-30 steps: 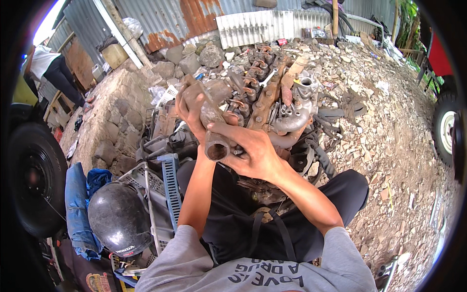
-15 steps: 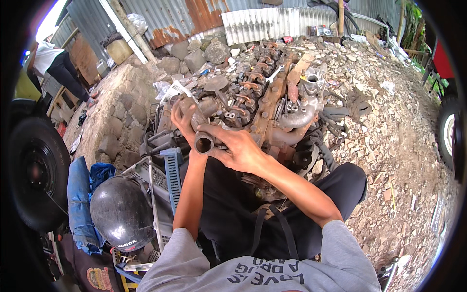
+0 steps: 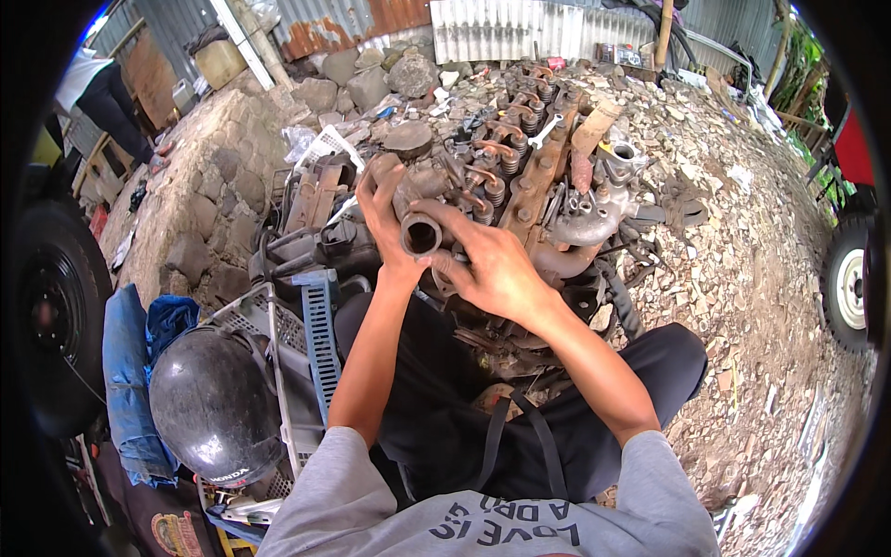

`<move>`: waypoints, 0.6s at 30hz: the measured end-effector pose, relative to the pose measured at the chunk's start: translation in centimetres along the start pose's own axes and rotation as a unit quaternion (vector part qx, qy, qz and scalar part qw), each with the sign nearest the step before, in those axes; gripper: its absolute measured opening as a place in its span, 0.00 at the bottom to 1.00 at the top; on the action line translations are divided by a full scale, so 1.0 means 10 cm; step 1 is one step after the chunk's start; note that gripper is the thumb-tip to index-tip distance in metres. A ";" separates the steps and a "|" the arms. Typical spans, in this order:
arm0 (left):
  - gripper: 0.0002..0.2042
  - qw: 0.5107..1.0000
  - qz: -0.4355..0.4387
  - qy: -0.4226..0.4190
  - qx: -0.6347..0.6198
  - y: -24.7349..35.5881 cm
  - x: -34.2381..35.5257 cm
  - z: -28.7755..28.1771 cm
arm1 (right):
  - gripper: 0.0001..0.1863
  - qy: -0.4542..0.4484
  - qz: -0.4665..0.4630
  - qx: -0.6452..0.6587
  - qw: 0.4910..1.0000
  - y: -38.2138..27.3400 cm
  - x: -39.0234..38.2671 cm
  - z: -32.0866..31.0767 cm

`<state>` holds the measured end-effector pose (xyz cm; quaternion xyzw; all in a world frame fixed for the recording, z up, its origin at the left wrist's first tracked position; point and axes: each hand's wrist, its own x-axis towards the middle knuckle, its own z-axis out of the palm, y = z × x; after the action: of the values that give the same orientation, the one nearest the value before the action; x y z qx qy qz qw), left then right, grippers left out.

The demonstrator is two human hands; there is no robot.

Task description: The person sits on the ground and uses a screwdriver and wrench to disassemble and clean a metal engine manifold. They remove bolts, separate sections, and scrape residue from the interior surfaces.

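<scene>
A grey cast-metal pipe (image 3: 420, 236) is held between my two hands, its round open end turned up toward me. My left hand (image 3: 382, 227) wraps its left side, fingers stretched along the body. From the right, my right hand (image 3: 497, 265) grips near the rim, with thumb and fingers around the open end. The pipe's far part is partly hidden by my fingers. Just beyond lies a dismantled engine (image 3: 527, 200), with a row of springs and rocker arms (image 3: 497, 153). A wrench (image 3: 546, 132) rests on it, and a silver metal housing (image 3: 594, 218) sits at its right.
A black helmet (image 3: 215, 404) and a blue plastic basket (image 3: 320, 339) lie at my left. Farther left are a rolled blue cloth (image 3: 137, 390) and a large tyre (image 3: 79, 269). Stony rubble (image 3: 733, 251) spreads on the right, near another wheel (image 3: 846, 283). A person's leg (image 3: 121, 111) shows far left.
In the picture, both hands and the pipe have shifted right and slightly up. The view has also turned somewhat, moving the helmet and tyre leftward. My grip looks much the same.
</scene>
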<state>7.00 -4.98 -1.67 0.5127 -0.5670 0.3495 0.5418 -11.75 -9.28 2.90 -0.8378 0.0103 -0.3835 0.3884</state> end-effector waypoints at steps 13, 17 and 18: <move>0.33 0.984 -0.147 0.053 0.081 -0.10 -0.52 0.07 | 0.33 -0.006 0.197 0.056 0.979 0.13 -0.08 -0.31; 0.33 0.988 -0.106 0.051 0.102 0.06 -0.44 0.10 | 0.30 0.001 0.172 0.060 0.983 0.23 -0.13 -0.28; 0.34 0.988 -0.098 0.041 0.111 0.08 -0.42 0.09 | 0.28 0.003 0.172 0.061 0.983 0.26 -0.14 -0.28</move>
<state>5.49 -4.85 -5.77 0.6076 -0.4490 0.3767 0.5360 -13.80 -12.40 1.46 -0.7969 0.1323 -0.3135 0.4992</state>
